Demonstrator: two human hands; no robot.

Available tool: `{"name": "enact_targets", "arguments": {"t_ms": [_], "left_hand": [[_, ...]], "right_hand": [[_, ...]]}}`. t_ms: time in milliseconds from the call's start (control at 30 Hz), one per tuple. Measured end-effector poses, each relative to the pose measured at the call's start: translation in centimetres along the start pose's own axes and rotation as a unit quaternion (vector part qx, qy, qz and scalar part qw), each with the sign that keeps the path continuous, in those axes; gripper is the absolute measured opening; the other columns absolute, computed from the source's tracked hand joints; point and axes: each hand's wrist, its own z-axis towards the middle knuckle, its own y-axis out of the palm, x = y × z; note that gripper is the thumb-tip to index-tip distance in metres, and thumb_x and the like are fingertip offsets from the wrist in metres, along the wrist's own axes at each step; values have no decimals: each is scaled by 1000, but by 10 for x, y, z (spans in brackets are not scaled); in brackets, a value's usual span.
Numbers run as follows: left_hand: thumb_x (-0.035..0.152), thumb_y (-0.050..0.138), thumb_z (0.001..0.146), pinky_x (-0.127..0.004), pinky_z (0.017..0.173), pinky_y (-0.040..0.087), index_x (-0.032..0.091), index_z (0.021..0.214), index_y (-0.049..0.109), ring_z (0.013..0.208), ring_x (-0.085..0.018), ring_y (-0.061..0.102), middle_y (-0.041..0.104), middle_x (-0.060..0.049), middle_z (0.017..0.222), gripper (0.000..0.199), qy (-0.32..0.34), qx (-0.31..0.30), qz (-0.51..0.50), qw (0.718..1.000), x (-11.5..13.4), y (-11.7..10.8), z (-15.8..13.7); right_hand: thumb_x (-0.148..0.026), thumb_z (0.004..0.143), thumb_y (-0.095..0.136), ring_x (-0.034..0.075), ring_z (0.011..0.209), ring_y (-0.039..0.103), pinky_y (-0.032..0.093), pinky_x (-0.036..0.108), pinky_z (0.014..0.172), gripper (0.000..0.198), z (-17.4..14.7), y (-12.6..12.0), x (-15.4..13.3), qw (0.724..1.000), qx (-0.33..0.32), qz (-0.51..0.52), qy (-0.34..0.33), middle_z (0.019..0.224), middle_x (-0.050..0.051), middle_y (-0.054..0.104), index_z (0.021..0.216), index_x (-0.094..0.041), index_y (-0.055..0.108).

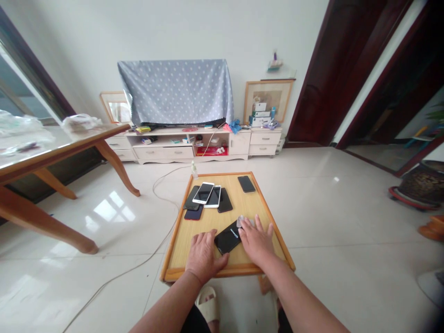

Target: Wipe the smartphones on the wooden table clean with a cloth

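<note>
A black smartphone [227, 237] lies slantwise near the front of the small wooden table, with white lettering on its dark screen. My left hand [203, 254] grips its left end, thumb at the near corner and curled fingers at the far one. Over the phone's right end is my right hand [255, 238], its outer fingers spread. Beneath its fingertips is a small crumpled pale piece [240, 221], perhaps a cloth or wipe, partly hidden. Farther back, a white smartphone [203, 192] rests across several other phones, and a dark phone [246, 184] lies alone at the far right.
The low wooden table [173, 252] has a raised orange-brown rim. A small clear bottle [194, 169] stands at its far left corner. Along the floor to the left runs a cable [133, 267]. A larger table [104, 135] stands left; a white cabinet [163, 152] lines the wall.
</note>
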Motion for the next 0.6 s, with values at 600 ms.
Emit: {"name": "enact_targets", "arguments": {"t_ms": [600], "left_hand": [[45,70,71,-45,98,40,21,125,50,107,-28,58,65,-10,112,62,4,-4,-2,1000,0,1,0]], "right_hand": [[-41,102,26,27,149,18,-12,64,113,48,-48,4,-6,992,-11,22,-122,151,2,45,145,-31,45]]}}
